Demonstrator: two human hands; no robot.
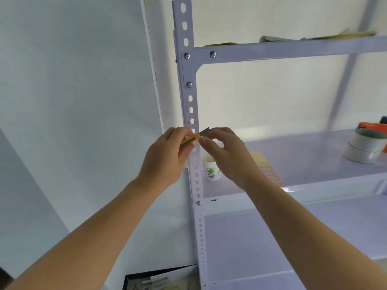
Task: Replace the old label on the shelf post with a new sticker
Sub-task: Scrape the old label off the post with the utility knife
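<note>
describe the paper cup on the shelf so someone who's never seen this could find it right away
Start at the perforated shelf post in the middle of the view and go to the middle shelf just to its right. The paper cup stands upright there against the post, partly hidden behind the right hand. It is the only white cup with green leaf print; the tape rolls sit far right.

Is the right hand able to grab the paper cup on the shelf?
Probably yes. The right hand hovers just above the paper cup, nothing between them, though its fingertips are busy at the yellow knife.
</note>
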